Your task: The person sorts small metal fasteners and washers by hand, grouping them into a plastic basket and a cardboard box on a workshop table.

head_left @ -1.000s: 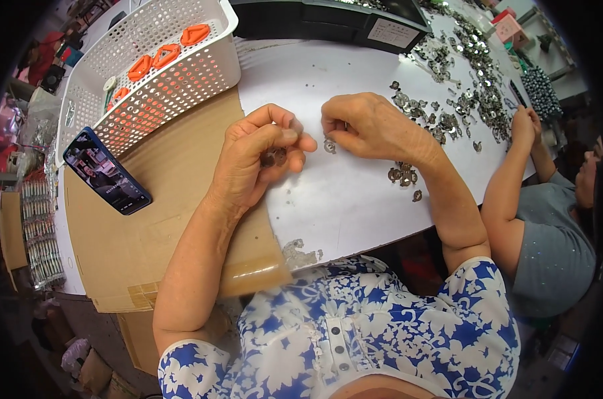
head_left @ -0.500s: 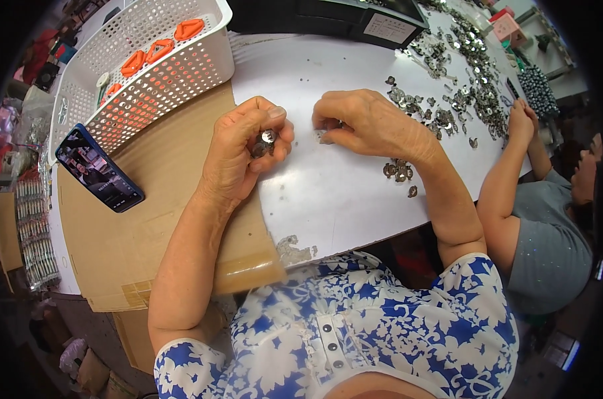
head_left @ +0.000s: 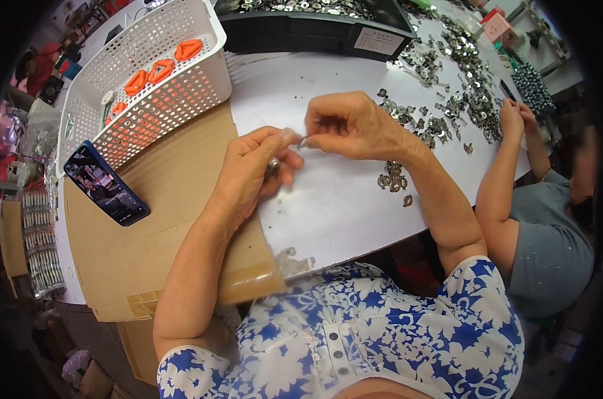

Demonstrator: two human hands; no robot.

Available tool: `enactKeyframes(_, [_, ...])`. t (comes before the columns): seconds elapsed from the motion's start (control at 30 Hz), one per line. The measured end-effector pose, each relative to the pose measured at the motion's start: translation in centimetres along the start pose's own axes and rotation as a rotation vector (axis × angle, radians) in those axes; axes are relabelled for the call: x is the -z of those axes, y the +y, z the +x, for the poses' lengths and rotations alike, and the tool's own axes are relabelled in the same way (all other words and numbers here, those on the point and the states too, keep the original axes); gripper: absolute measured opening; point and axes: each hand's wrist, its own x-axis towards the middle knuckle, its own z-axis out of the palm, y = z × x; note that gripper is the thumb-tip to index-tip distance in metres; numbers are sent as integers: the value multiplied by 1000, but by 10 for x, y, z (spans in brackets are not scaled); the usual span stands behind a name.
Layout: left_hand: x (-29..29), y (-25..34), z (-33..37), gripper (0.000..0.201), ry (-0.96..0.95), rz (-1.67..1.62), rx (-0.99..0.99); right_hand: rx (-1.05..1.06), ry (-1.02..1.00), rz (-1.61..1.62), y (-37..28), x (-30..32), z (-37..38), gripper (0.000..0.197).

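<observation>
Over the white tabletop my two hands meet, fingertips almost touching. My left hand (head_left: 251, 163) is closed, with a small shiny metal piece (head_left: 273, 166) showing between its curled fingers. Thumb and forefinger of my right hand (head_left: 354, 126) pinch another small metal part (head_left: 302, 141), right at the left fingertips; its shape is too small to make out. Below my right wrist lies a little cluster of flat, round-lobed metal parts (head_left: 392, 178). A larger spread of the same kind of parts (head_left: 471, 80) covers the table at the far right.
A white perforated basket (head_left: 161, 110) with orange triangular pieces stands at the left, a propped-up phone (head_left: 105, 183) before it. Cardboard (head_left: 168, 219) covers the table's left side. A black bin (head_left: 314, 34) of metal parts is at the back. A co-worker's hands (head_left: 517, 120) are at right.
My hands have come together: the left moved right, the right slightly left, so the pinched part now meets the left fingertips. The view has shifted a little, showing more of the black bin.
</observation>
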Motion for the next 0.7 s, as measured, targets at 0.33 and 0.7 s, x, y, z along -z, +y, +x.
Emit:
enactKeyframes(0.33, [5, 7, -2, 5, -18, -29, -23, -139, -133, -248, 3, 16, -7, 10])
enactKeyframes(0.7, [1, 8, -5, 7, -41, -93, -105, -9, 74, -181, 25, 9, -3, 9])
